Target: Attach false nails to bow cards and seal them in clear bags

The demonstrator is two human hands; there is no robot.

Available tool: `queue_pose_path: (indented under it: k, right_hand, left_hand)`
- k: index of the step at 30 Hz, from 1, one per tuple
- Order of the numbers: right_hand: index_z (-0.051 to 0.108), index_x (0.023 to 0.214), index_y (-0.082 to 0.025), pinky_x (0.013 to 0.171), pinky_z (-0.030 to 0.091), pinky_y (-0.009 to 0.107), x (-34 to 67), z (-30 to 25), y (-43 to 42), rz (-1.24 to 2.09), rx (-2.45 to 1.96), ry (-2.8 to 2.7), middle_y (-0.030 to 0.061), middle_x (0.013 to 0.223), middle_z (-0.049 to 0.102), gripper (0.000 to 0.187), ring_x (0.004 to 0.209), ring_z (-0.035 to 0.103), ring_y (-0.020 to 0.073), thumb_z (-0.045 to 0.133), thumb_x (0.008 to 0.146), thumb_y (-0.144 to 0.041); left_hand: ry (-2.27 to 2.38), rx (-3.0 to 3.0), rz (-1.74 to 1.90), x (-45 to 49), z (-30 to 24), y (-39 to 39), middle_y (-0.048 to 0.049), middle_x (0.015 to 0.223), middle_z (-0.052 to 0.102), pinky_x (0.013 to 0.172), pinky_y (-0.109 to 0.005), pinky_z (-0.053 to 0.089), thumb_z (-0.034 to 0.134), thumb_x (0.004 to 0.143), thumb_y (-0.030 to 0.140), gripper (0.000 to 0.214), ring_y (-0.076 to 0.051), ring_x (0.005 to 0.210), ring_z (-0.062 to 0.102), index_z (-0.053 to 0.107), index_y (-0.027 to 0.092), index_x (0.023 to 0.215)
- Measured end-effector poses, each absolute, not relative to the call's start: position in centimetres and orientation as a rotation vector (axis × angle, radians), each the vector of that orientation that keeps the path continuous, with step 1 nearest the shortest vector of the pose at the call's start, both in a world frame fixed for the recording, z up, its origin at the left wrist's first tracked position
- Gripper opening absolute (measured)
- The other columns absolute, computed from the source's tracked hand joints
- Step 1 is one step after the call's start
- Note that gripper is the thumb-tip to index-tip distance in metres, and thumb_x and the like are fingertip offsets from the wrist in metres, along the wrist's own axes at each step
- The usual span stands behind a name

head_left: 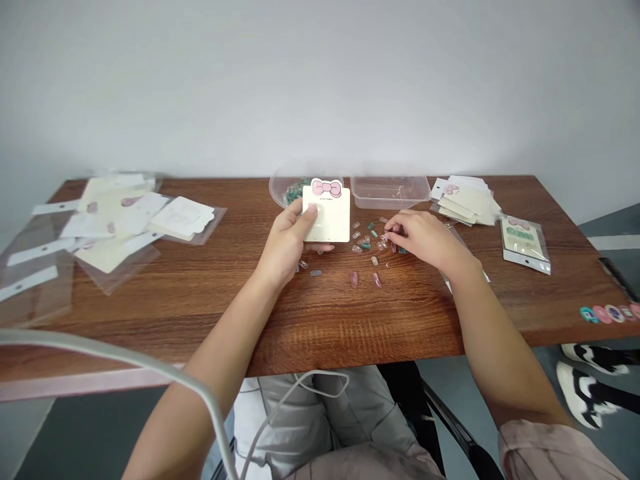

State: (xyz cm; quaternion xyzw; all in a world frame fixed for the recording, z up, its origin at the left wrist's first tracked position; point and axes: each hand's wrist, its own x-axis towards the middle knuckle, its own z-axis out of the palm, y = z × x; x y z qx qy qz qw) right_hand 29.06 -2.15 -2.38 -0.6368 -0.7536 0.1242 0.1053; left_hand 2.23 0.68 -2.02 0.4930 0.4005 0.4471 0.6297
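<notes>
My left hand (284,243) holds up a cream backing card (327,223) topped with a pink bow, its thumb on the card's face. To the right, my right hand (427,239) reaches into scattered press-on nails (365,246), some clear and some green. Its thumb and fingertips are pinched together; whatever lies between them is too small to make out. Nearer the front edge, a pink nail (354,279) lies beside another pink nail (377,280). Part of a clear plastic bag (486,275) shows under my right wrist.
A clear round tub (274,190) with green nails stands behind the card, beside a clear rectangular tub (390,203). Backing cards (467,201) and a packed nail set (521,241) lie right. More cards (115,210) and bags lie left. A white cable (150,365) crosses the front.
</notes>
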Motion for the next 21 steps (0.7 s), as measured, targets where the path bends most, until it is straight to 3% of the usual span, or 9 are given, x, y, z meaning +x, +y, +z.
queue_pose_path:
  k: [6,13,21]
  right_hand:
    - [0.075,0.093,-0.021,0.075,0.049,0.037,29.8,-2.8,-1.9,0.434,-1.84,-2.163,0.0033,0.093,0.074,0.007,0.082,0.067,0.0203,0.068,0.093,-0.023]
    - [0.074,0.096,-0.022,0.08,0.055,0.042,29.3,-1.8,-2.5,0.236,-1.709,-1.974,0.0054,0.097,0.074,0.007,0.086,0.07,0.023,0.069,0.092,-0.025]
    - [0.073,0.099,-0.024,0.084,0.064,0.04,27.4,-1.7,-3.6,0.19,-1.422,-1.785,0.0033,0.102,0.079,0.006,0.091,0.076,0.0208,0.071,0.094,-0.028]
  left_hand:
    - [0.922,1.105,1.001,2.4,-1.8,0.4,-0.0121,0.114,0.076,0.06,-0.025,0.064,0.067,0.094,0.043,0.044,-0.024,0.094,0.075,0.066,0.018,0.129]
    - [0.934,1.009,0.99,2.6,-1.4,0.3,-0.0132,0.116,0.075,0.054,-0.022,0.063,0.065,0.093,0.034,0.039,-0.022,0.09,0.074,0.066,0.015,0.127]
    - [0.891,0.917,0.95,2.6,-1.2,0.2,-0.0129,0.119,0.073,0.053,-0.026,0.065,0.068,0.08,0.024,0.046,-0.023,0.093,0.074,0.063,0.014,0.124]
